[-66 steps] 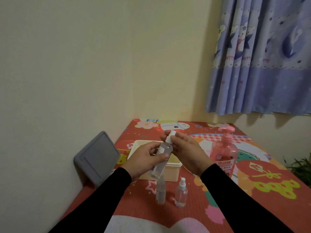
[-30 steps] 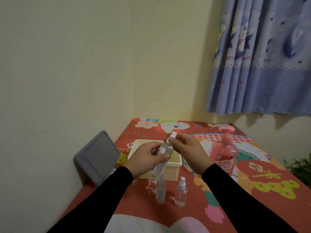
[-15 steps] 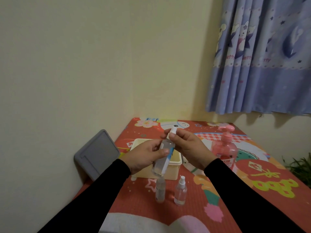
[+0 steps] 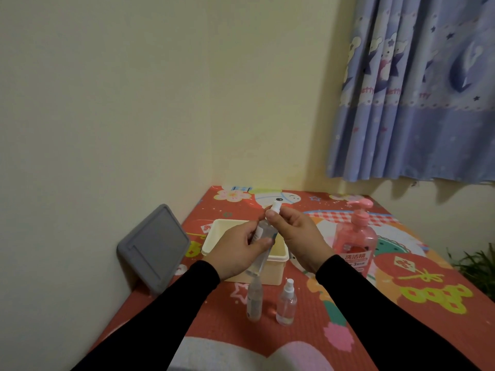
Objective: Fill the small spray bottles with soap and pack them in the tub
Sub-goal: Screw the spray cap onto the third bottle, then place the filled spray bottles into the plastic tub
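Left hand (image 4: 235, 250) gripping tilted spray bottle (image 4: 263, 246) above tub (image 4: 214, 234); right hand (image 4: 297, 236) pinching white cap (image 4: 276, 207).

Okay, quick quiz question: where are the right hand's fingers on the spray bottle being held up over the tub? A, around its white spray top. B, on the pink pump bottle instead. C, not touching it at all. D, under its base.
A: the right hand pinches the white spray top of the held spray bottle, while the left hand grips its clear body above the tub.
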`<state>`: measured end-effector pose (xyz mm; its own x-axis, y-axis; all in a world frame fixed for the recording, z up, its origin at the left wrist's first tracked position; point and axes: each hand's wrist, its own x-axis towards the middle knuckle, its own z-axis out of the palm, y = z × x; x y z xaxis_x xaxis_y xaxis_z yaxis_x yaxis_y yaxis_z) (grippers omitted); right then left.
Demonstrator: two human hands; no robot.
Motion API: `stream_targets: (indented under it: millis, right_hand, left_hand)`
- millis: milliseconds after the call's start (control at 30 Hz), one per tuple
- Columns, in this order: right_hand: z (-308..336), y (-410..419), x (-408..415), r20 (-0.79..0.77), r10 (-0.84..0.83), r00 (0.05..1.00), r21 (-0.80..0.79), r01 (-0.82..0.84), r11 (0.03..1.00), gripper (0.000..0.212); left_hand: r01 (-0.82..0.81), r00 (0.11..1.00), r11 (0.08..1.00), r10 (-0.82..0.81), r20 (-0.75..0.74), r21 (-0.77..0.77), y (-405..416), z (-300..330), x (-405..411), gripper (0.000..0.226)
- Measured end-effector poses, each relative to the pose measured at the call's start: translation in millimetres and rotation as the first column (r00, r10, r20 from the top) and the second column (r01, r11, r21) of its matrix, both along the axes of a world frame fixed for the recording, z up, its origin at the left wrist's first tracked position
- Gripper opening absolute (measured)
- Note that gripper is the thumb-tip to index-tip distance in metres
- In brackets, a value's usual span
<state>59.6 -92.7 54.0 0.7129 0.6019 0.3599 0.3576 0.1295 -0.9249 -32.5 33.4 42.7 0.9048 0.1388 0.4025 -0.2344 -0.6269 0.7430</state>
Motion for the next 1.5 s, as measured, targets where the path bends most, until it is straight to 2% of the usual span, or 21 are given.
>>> stream_targets:
  millis: [67, 100, 200, 367, 433, 500, 600, 700, 767, 900, 933, 1000, 1067, 1333, 1500]
  right_hand:
    - [0, 0, 0, 0.031, -0.030, 0.999, 0.009, 0.029, 1.000, 0.029]
    - [-1, 0, 1, 0.045, -0.035, 0.998, 0.010, 0.035, 0.999, 0.031]
    - [1, -1, 3, 0.055, -0.007, 0.998, -0.006, 0.007, 1.000, 0.022]
    - [-1, -7, 11, 0.014, 0.017, 1.000, -0.058, -0.016, 0.998, 0.025]
    - [-2, -13, 14, 0.001, -0.020, 1.000, -0.093, 0.020, 0.995, 0.025]
    - [-5, -23, 21, 0.060, -0.119, 0.991, -0.155, 0.127, 0.980, 0.035]
    - [-19, -45, 34, 0.316, -0.220, 0.923, -0.353, 0.329, 0.876, 0.052]
    - [-48, -63, 45, 0.504, -0.169, 0.847, -0.505, 0.448, 0.738, 0.055]
    - [-69, -71, 51, 0.573, -0.083, 0.815, -0.574, 0.472, 0.669, 0.054]
    - [-109, -79, 57, 0.593, 0.059, 0.803, -0.688, 0.467, 0.555, 0.061]
    - [-117, -78, 58, 0.591, 0.074, 0.804, -0.703, 0.467, 0.537, 0.072]
    - [-134, -76, 64, 0.594, 0.096, 0.798, -0.717, 0.472, 0.514, 0.108]
    - [-150, -73, 71, 0.610, 0.134, 0.781, -0.730, 0.488, 0.479, 0.122]
    - [-187, -68, 79, 0.562, 0.198, 0.803, -0.798, 0.464, 0.383, 0.125]
    - [-187, -68, 74, 0.556, 0.167, 0.815, -0.799, 0.468, 0.378, 0.125]
  left_hand:
    - [-0.055, 0.998, 0.998, 0.055, 0.017, -0.004, 0, -4, 3, 0.004]
    - [-0.075, 0.997, 0.997, 0.076, 0.016, -0.012, -1, -6, 5, 0.012]
    - [-0.116, 0.993, 0.993, 0.116, -0.001, -0.003, 0, -10, 8, 0.024]
    - [-0.099, 0.995, 0.995, 0.098, -0.026, -0.031, 3, -7, 13, 0.021]
    - [-0.105, 0.994, 0.992, 0.103, -0.045, -0.064, 7, -7, 15, 0.028]
    - [-0.121, 0.991, 0.990, 0.117, -0.059, -0.072, 10, -9, 15, 0.030]
    - [-0.145, 0.987, 0.987, 0.139, -0.080, -0.069, 16, -13, 14, 0.026]
    - [-0.163, 0.983, 0.985, 0.157, -0.093, -0.059, 21, -15, 16, 0.024]
    - [-0.173, 0.981, 0.983, 0.166, -0.102, -0.063, 25, -16, 17, 0.025]
    - [-0.187, 0.978, 0.980, 0.180, -0.109, -0.062, 30, -17, 17, 0.023]
    - [-0.187, 0.977, 0.981, 0.180, -0.113, -0.059, 31, -16, 17, 0.022]
    - [-0.189, 0.976, 0.981, 0.182, -0.118, -0.053, 34, -17, 18, 0.021]
    - [-0.205, 0.973, 0.978, 0.200, -0.119, -0.032, 38, -19, 19, 0.021]
    - [-0.220, 0.967, 0.975, 0.213, -0.137, -0.041, 50, -24, 33, 0.015]
    - [-0.215, 0.963, 0.975, 0.201, -0.180, -0.059, 58, -21, 58, 0.023]
